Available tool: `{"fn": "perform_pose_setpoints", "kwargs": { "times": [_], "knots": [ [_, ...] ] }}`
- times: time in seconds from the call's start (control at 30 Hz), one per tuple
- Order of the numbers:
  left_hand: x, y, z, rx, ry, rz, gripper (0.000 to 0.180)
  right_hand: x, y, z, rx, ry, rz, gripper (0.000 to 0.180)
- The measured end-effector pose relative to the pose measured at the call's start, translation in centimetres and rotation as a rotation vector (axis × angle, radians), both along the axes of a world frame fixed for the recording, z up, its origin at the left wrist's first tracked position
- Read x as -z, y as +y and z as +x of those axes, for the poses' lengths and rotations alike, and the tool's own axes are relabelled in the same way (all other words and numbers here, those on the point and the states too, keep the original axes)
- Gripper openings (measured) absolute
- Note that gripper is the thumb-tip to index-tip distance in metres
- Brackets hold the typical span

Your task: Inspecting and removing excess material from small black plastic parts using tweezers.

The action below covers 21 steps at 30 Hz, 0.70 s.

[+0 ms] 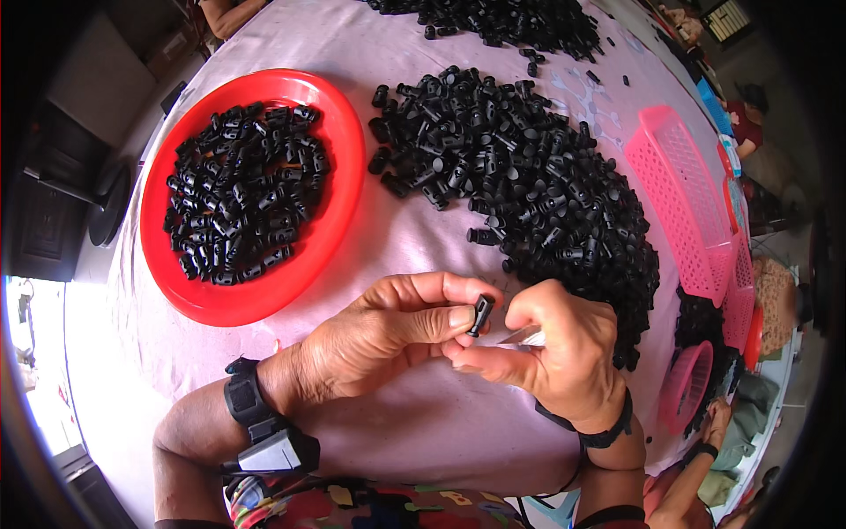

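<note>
Low over the table, my left hand (379, 331) pinches a small black cord lock (482, 315) between thumb and fingers, tilted with its narrow end down. Close beside it, my right hand (564, 353) is closed, its thumb tip reaching the left fingertips under the cord lock. A thin, pale, shiny piece (526, 337) shows in the right hand's grip; its kind cannot be made out. Ahead and to the right spreads a large heap of black cord locks (520, 167). On the left, a round red tray (344, 212) holds many more of them.
A pink cloth (414, 242) covers the table. Another black heap (511, 22) lies at the far side. Pink plastic baskets (679, 203) line the right edge, with a round pink basket (686, 388) nearer. Other people's arms (231, 16) show at the far left and right.
</note>
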State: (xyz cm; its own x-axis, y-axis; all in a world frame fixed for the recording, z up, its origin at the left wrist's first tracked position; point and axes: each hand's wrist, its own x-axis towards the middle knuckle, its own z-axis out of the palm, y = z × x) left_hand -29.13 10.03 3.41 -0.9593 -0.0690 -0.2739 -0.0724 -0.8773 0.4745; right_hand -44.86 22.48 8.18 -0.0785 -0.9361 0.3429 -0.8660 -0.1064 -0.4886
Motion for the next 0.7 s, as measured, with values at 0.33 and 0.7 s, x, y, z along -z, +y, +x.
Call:
{"fn": "perform_pose_setpoints", "kwargs": {
  "times": [0.33,0.7],
  "knots": [
    [0.0,0.1,0.0,0.042,-0.056,-0.018,0.026,0.3,0.0,-0.1,-0.064,-0.540,0.033,0.021],
    [0.1,-0.3,0.1,0.043,-0.006,0.083,0.031,0.3,-0.1,-0.5,-0.088,-0.706,0.172,0.021]
  ]
}}
